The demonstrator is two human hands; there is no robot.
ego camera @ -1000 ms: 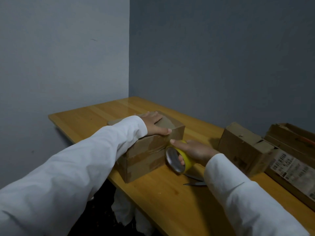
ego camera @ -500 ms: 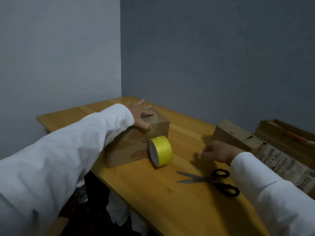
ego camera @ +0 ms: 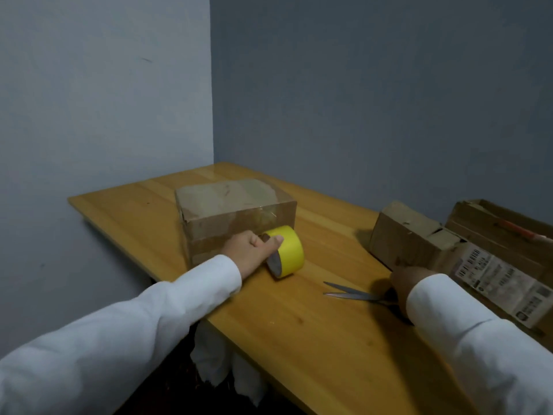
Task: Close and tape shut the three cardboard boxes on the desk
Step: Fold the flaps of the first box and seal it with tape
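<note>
Since half a second ago, left hand [ego camera: 250, 253] has come off the top of the closed box and dropped to the tape roll; right hand [ego camera: 402, 283] has moved from above the desk down onto the scissors' handles.

Desk [ego camera: 299, 324]: wooden, set in the corner of two grey walls.

Boxes, largest first. Open box [ego camera: 505, 232] at far right, partly out of frame, flaps up; an orange strip shows along its near wall, contents not visible. Closed box [ego camera: 236, 214] near the corner, flaps down, glossy clear tape across the top and down the near face. Third box [ego camera: 419, 238] just left of the open one, flaps folded down but gapped at the seam; no tape visible. A printed label sheet [ego camera: 502, 283] lies against its near end, touching it.

Tape roll [ego camera: 285, 253]: yellow, standing on edge on the desk, touching the near face of the closed box. Left hand closed on it, thumb on the outer band, fingers around the rim.

Scissors [ego camera: 350, 293]: flat on the desk between roll and third box, blades open, points toward the roll. Handles hidden under the right hand, which is curled over them; actual grip cannot be told.

White sleeves cover both forearms.
</note>
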